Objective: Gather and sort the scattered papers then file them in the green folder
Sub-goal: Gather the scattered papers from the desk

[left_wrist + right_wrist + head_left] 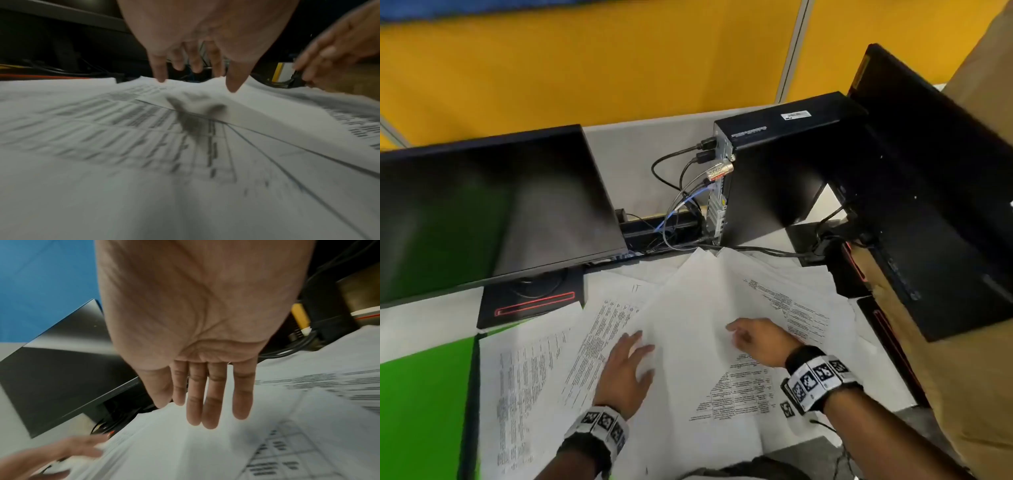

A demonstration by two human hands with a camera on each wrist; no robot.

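- The papers point(688, 342) carried printed text and tables, too small and blurred to read in any view.
- A white label point(796, 114) sat on top of the black computer case point(774, 164); its print was illegible.
- Both wristbands point(816, 377) bore black-and-white square code markers (patterns, not words).
- No word, brand or number could be read anywhere.

Papers point(688, 325) lie fanned on the desk before the monitor point(482, 205), folder point(421, 411) at their left.
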